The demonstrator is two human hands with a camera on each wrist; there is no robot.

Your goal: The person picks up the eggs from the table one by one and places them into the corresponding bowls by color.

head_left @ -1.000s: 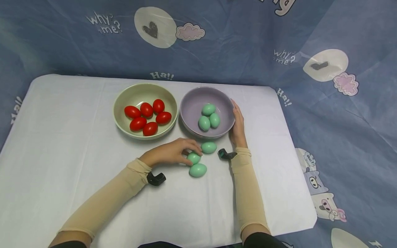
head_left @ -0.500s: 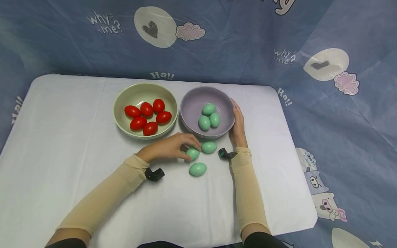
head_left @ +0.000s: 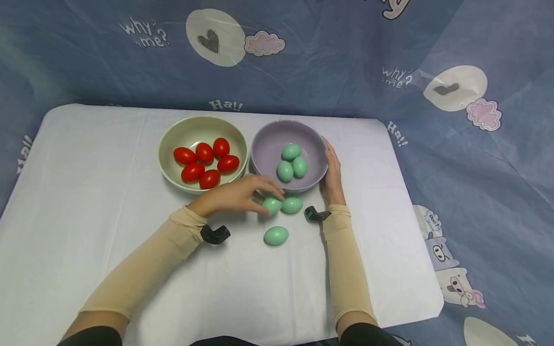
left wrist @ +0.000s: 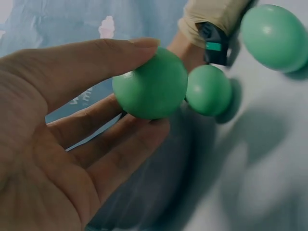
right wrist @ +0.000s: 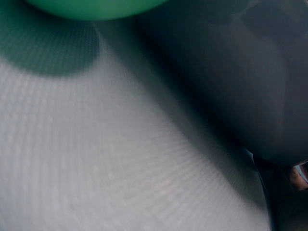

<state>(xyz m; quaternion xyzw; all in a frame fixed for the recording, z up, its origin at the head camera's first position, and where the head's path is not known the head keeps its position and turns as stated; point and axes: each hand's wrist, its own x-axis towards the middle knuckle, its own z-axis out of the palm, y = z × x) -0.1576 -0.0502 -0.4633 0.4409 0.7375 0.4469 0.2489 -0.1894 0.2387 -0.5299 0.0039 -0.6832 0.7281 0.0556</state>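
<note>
My left hand (head_left: 238, 196) pinches a green egg (left wrist: 151, 89) between thumb and fingertips, just in front of the purple bowl (head_left: 270, 139). Close against its right side lies another green egg (head_left: 292, 205) on the white cloth. A third loose green egg (head_left: 276, 236) lies nearer to me. My right hand (head_left: 332, 178) rests along the right outer wall of the purple bowl, its fingers reaching up to the rim; its thumb is not clearly visible. Inside that bowl sit 3 green eggs (head_left: 291, 163). The right wrist view shows mostly cloth and the bowl's dark side.
A pale green bowl (head_left: 173, 132) holding several red eggs (head_left: 192, 172) stands left of the purple bowl, nearly touching it. The white-covered table (head_left: 86, 192) extends left and toward me. A blue printed sheet (head_left: 324, 57) hangs behind the table and covers its right side.
My left hand has moved away from me with the pinched egg, leaving the nearest egg behind and coming up beside the one by the bowl. My right hand stays on the bowl.
</note>
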